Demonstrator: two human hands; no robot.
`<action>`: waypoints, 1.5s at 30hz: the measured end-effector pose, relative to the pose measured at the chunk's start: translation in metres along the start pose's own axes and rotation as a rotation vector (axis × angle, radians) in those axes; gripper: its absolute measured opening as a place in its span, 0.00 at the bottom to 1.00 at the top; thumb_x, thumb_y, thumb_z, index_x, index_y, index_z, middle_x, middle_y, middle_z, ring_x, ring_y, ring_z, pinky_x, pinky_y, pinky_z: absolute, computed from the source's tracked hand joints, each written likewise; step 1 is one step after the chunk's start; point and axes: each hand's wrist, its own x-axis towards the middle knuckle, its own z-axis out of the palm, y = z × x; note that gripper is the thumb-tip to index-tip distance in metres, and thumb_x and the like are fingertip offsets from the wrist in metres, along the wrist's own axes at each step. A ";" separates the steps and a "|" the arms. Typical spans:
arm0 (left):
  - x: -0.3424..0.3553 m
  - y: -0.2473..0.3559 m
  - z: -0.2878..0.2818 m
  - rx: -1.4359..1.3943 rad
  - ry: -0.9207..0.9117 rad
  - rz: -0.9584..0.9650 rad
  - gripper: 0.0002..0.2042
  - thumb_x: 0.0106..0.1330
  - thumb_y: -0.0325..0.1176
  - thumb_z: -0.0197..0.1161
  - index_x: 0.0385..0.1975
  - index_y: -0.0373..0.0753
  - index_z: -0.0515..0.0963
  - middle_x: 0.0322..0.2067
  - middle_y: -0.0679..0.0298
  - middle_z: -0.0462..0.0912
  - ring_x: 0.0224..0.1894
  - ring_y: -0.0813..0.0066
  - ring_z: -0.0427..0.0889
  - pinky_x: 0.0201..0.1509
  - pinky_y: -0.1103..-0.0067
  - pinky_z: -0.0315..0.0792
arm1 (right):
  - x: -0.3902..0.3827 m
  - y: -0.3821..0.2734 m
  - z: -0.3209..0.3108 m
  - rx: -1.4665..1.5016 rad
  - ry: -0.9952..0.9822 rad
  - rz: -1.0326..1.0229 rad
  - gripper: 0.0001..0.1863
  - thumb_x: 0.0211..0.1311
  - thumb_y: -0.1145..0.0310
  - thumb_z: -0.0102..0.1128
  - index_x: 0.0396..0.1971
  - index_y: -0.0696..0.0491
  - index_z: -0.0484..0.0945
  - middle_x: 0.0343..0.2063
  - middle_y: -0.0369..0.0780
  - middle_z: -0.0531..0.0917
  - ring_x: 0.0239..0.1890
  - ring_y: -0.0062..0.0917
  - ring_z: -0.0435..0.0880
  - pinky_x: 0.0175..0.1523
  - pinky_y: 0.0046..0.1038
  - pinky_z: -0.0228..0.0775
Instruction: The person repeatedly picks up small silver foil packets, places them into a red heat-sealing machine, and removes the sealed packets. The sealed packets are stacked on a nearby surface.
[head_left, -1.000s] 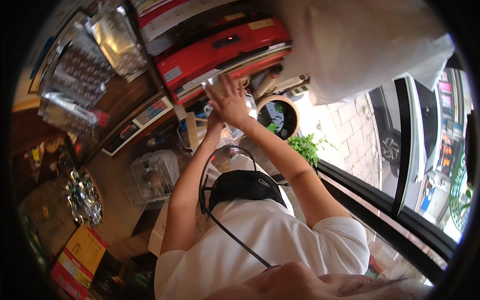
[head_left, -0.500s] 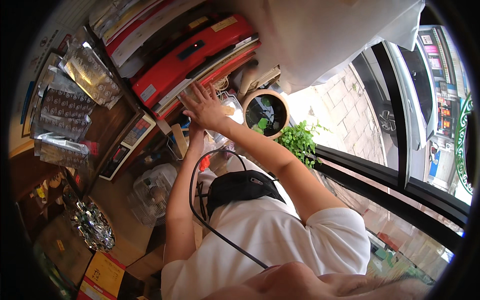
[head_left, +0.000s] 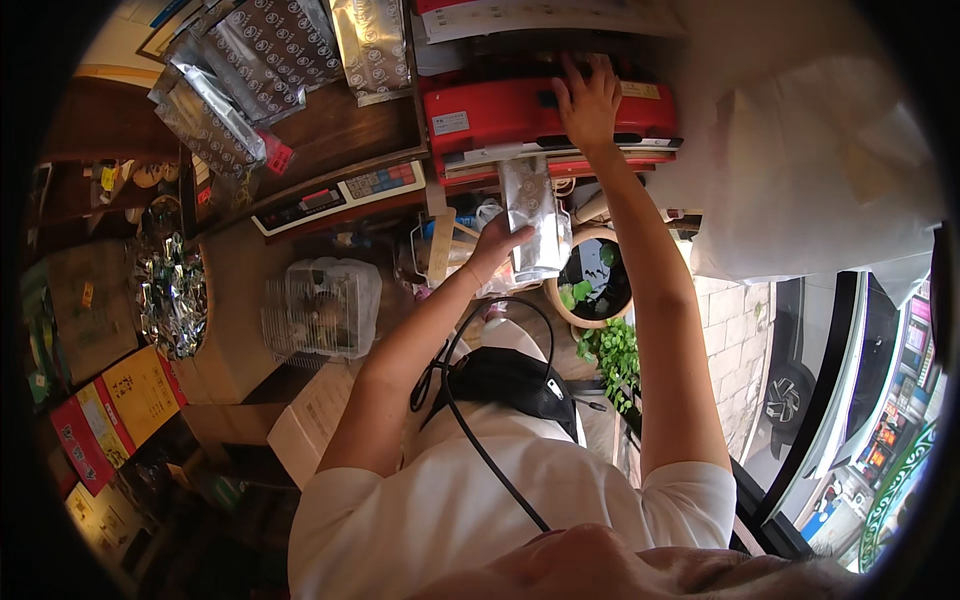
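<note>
A silver foil pouch (head_left: 533, 218) hangs from the front edge of a red bag sealer (head_left: 490, 122). Its upper end meets the machine's front strip; how far it reaches inside is hidden. My left hand (head_left: 496, 248) grips the pouch's lower left side, thumb across its face. On top of the red sealer rests my right hand (head_left: 588, 112), fingers stretched out and thumb apart, holding nothing.
Patterned foil pouches (head_left: 270, 50) lie on the wooden shelf at left, above a white scale with keys (head_left: 345, 197). Below the hands stand a wire-fronted fan (head_left: 325, 305), a round planter (head_left: 622, 300) and a leafy plant (head_left: 615, 360). A whitish sheet (head_left: 800, 180) hangs at right.
The view has turned, bringing the sealer upright ahead. My right hand has moved from below the machine's front edge onto its top. The foil pouch now shows in my left hand.
</note>
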 end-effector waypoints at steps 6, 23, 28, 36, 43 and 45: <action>0.002 -0.005 -0.005 -0.005 0.022 -0.008 0.21 0.58 0.33 0.64 0.49 0.30 0.68 0.42 0.62 0.77 0.44 0.75 0.74 0.51 0.79 0.66 | -0.006 0.000 0.009 -0.048 -0.060 0.012 0.24 0.63 0.51 0.48 0.56 0.46 0.69 0.59 0.48 0.61 0.65 0.43 0.53 0.65 0.50 0.43; 0.008 -0.013 -0.011 -0.001 -0.007 -0.044 0.25 0.59 0.34 0.64 0.54 0.33 0.65 0.47 0.63 0.75 0.47 0.76 0.73 0.53 0.79 0.66 | -0.018 -0.006 0.000 0.009 -0.026 0.100 0.27 0.64 0.55 0.45 0.58 0.55 0.63 0.60 0.52 0.59 0.64 0.46 0.53 0.66 0.48 0.42; 0.007 0.006 -0.001 -0.123 0.011 -0.097 0.25 0.57 0.30 0.64 0.54 0.32 0.65 0.48 0.61 0.74 0.51 0.74 0.71 0.57 0.77 0.62 | -0.018 -0.006 -0.001 0.017 -0.082 0.138 0.27 0.63 0.57 0.46 0.59 0.56 0.61 0.60 0.51 0.58 0.64 0.47 0.53 0.66 0.48 0.42; 0.014 0.010 -0.008 0.011 0.014 -0.132 0.28 0.55 0.33 0.65 0.55 0.32 0.64 0.48 0.60 0.75 0.51 0.70 0.72 0.57 0.75 0.63 | -0.012 -0.008 -0.004 0.020 -0.133 0.135 0.29 0.62 0.58 0.47 0.59 0.58 0.60 0.60 0.52 0.59 0.62 0.48 0.55 0.66 0.47 0.43; 0.021 -0.005 -0.013 -0.039 0.000 -0.126 0.28 0.53 0.31 0.66 0.54 0.33 0.65 0.48 0.61 0.75 0.50 0.73 0.73 0.56 0.76 0.65 | -0.015 -0.008 -0.003 0.019 -0.132 0.142 0.29 0.62 0.59 0.46 0.60 0.57 0.59 0.60 0.51 0.59 0.62 0.47 0.56 0.65 0.47 0.44; 0.020 0.000 -0.013 -0.047 -0.005 -0.154 0.28 0.53 0.31 0.66 0.54 0.33 0.64 0.48 0.62 0.75 0.50 0.73 0.73 0.56 0.75 0.65 | -0.015 -0.008 -0.004 0.025 -0.121 0.141 0.29 0.62 0.58 0.46 0.60 0.57 0.59 0.60 0.51 0.59 0.62 0.47 0.56 0.65 0.47 0.44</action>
